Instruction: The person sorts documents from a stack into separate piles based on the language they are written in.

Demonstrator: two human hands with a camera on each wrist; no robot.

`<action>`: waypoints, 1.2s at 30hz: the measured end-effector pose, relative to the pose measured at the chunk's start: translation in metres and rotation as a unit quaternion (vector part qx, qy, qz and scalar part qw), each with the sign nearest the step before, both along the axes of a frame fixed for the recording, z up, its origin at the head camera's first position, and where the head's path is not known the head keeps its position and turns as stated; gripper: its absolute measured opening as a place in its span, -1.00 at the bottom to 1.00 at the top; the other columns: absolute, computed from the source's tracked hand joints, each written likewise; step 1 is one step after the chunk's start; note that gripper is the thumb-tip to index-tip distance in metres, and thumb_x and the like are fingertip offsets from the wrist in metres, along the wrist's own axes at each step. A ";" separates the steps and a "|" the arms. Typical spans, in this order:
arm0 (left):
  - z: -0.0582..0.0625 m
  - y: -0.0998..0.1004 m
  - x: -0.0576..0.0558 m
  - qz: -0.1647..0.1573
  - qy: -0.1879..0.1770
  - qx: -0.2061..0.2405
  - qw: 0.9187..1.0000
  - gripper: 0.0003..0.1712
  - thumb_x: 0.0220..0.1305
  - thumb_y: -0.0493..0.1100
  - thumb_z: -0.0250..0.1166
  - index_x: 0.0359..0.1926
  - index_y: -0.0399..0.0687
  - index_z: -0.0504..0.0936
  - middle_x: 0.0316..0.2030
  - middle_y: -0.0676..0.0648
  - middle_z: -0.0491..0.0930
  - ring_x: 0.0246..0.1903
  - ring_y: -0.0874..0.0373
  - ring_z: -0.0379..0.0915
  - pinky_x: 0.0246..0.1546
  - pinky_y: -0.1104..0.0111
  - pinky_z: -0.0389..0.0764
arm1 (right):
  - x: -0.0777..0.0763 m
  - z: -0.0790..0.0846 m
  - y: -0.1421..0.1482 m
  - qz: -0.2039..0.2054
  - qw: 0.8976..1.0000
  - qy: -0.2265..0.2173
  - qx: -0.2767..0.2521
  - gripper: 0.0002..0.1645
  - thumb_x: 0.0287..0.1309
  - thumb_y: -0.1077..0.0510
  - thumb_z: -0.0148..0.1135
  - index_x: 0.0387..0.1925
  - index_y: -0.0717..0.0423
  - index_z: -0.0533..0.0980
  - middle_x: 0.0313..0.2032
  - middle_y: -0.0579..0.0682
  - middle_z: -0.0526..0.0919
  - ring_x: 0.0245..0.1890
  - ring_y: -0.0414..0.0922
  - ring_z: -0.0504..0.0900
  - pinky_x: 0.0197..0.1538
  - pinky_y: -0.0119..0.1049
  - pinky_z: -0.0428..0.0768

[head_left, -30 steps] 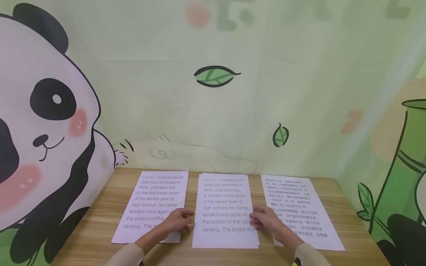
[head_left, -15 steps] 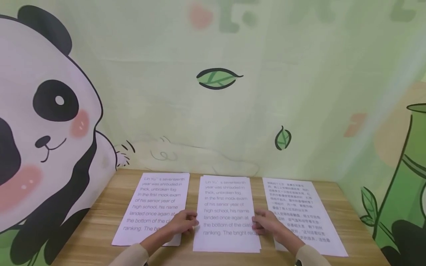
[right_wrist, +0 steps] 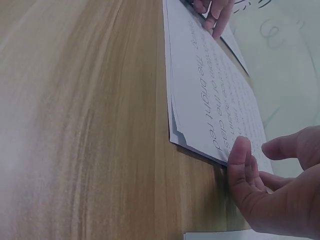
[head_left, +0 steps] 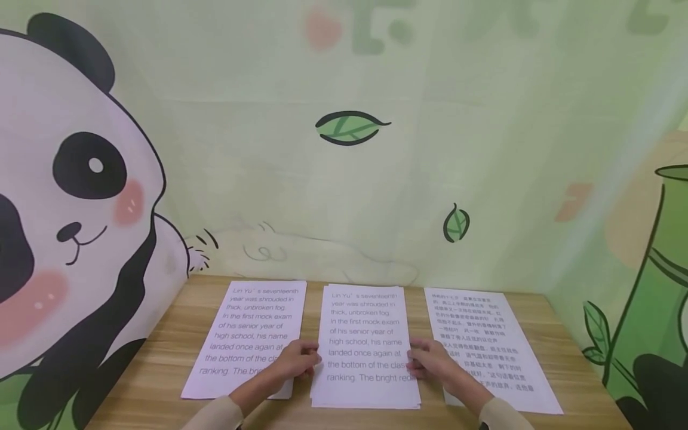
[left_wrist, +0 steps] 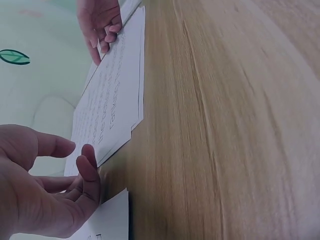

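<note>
In the head view, a stack of white printed paper sheets (head_left: 365, 343) with English text lies flat in the middle of the table. Its sheets are slightly out of line at the top and lower right corners. My left hand (head_left: 295, 361) is at the stack's left edge, loosely bent fingertips right at the paper. At the opposite edge is my right hand (head_left: 432, 361), its fingers also loosely bent against the sheet sides. Both wrist views show thumb and fingers apart, with fingertips (right_wrist: 241, 146) of the right hand overlapping the sheet edge.
Left of the middle stack lie more English sheets (head_left: 252, 325), partly under my left hand. A sheet with Chinese text (head_left: 484, 340) lies to the right, partly covered by my right hand. The wooden table (head_left: 161, 334) meets a green cloth backdrop (head_left: 242, 155) with a panda drawing.
My left hand has moved slightly right, up to the middle stack's left edge. My right hand stays at the right edge. The head view has shifted a little.
</note>
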State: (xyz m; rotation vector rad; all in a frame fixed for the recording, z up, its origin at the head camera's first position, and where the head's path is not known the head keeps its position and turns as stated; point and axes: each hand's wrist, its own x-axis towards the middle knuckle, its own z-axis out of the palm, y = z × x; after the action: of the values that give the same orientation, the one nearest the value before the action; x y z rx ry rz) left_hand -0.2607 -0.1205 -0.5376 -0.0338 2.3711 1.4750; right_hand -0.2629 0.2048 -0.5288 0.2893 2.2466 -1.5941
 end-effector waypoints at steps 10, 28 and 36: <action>0.005 0.004 0.001 0.027 -0.004 0.022 0.999 -0.45 0.35 -0.22 0.23 0.31 -0.37 0.48 -0.27 -0.16 0.63 -0.44 0.15 0.52 -0.38 0.39 0.58 | 0.002 0.004 0.002 -0.018 1.000 0.014 0.005 -0.39 0.38 0.21 0.11 0.38 0.39 0.35 -0.12 0.15 0.63 -0.23 -0.13 0.66 -0.10 -0.27 0.74; 0.000 0.010 0.004 0.091 0.035 0.057 0.994 -0.61 0.07 -0.37 0.46 -0.04 -0.36 0.61 -0.34 -0.13 0.69 -0.48 0.18 0.63 -0.43 0.34 0.69 | 0.002 0.002 0.005 -0.057 0.998 0.016 0.025 -0.45 0.32 0.13 0.25 0.28 0.29 0.47 -0.04 0.15 0.70 -0.19 -0.14 0.72 -0.09 -0.28 0.72; -0.001 0.009 0.006 0.117 0.038 0.069 0.990 -0.63 0.06 -0.47 0.43 -0.06 -0.45 0.64 -0.34 -0.23 0.71 -0.47 0.15 0.68 -0.37 0.28 0.77 | 0.004 -0.003 0.006 -0.043 0.999 0.016 0.019 -0.53 0.36 0.20 0.19 0.22 0.36 0.50 -0.07 0.18 0.73 -0.22 -0.15 0.73 -0.11 -0.25 0.75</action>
State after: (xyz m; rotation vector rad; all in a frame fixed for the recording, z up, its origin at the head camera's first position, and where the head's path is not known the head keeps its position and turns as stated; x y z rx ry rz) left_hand -0.2550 -0.1117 -0.5382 -0.2346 2.3832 1.7754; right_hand -0.2589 0.2107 -0.5313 0.3781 2.3197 -1.6094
